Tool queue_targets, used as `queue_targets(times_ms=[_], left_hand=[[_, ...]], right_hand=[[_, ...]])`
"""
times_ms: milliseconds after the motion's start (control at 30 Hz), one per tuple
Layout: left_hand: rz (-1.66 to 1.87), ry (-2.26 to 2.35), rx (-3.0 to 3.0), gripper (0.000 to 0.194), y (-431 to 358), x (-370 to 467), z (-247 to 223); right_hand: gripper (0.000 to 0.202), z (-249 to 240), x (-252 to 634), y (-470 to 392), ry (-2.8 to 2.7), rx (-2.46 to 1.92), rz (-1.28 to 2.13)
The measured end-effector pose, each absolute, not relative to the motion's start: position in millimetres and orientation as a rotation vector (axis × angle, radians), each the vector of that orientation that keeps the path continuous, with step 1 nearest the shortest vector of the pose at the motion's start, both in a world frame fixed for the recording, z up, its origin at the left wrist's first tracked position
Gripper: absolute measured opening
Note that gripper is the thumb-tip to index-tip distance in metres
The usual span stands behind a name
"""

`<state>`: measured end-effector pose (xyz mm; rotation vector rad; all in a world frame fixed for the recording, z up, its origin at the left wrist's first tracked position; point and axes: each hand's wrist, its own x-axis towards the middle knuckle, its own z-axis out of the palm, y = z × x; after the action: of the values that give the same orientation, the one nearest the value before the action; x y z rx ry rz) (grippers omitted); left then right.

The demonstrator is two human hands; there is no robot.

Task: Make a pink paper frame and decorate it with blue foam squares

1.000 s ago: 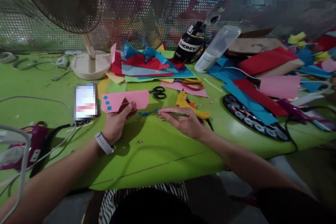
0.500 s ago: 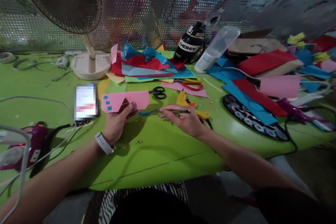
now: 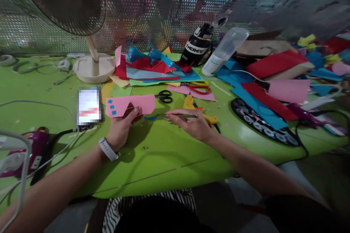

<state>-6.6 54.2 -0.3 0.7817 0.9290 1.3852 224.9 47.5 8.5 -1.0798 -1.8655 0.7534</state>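
My left hand (image 3: 121, 131) is closed on a folded pink paper piece (image 3: 119, 103), with the thumb over its lower edge. Several small blue paper squares (image 3: 112, 107) sit in a column at the paper's left end, and a notch shows in its middle. My right hand (image 3: 193, 125) pinches slim metal tweezers (image 3: 188, 116) that point left. Their tips are by a few small blue paper bits (image 3: 151, 118) on the green table; whether they grip one I cannot tell. Just beyond the right hand lies a yellow glue gun (image 3: 210, 119), partly covered by the hand.
Black-handled scissors (image 3: 165, 96) and red-handled scissors (image 3: 201, 89) lie beyond my hands. A phone (image 3: 89, 105) and a fan (image 3: 94, 67) stand left. At the back are coloured papers (image 3: 153, 74) and a black bottle (image 3: 195, 45); a black patterned fan-shaped piece (image 3: 259, 125) lies right.
Both hands hold almost the same pose, with the pink paper in place. The tweezers' tips have shifted only slightly near the blue bits.
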Motion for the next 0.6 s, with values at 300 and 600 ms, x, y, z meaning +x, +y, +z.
queue_targets(times_ms=[300,600], left_hand=[[1.381,0.927,0.802,0.023,54.7,-8.2,-1.4],[1.385,0.923,0.782,0.023,55.3,-7.8,-1.9]], right_hand=[[0.016,10.8,222.8,45.0,-1.913,-1.092,0.704],[0.023,-0.3,224.5,49.4,-1.8,-1.119,0.807]])
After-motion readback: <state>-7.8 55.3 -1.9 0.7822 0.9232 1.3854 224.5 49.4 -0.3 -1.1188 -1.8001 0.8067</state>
